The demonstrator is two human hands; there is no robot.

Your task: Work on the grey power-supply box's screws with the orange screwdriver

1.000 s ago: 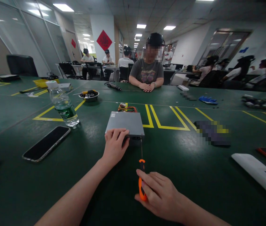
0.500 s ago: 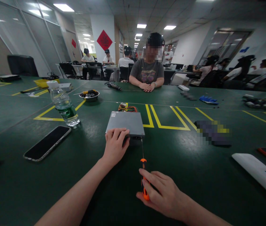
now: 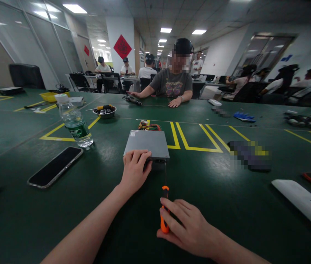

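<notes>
A grey metal computer power supply (image 3: 148,142) lies flat on the green table, its bundle of coloured cables (image 3: 150,126) behind it. My left hand (image 3: 134,168) grips its near edge, fingers curled over the top; the thumb is partly hidden. In my right hand (image 3: 184,223) is an orange and black screwdriver (image 3: 165,211), pinched by the handle between thumb and fingers. Its thin shaft points away from me, and the tip is at the near right corner of the power supply. Whether it sits in a screw is too small to tell.
Left of the power supply stand a water bottle (image 3: 75,124) and a phone (image 3: 56,167). A metal bowl (image 3: 105,114) with tools lies beyond. On the right are a blurred dark item (image 3: 250,157) and a white case (image 3: 303,205). Another person (image 3: 173,86) sits opposite.
The screwdriver handle and my right hand have shifted slightly left. My left hand and the power supply stay put. The person opposite has parted their hands, one reaching toward a black cabled object.
</notes>
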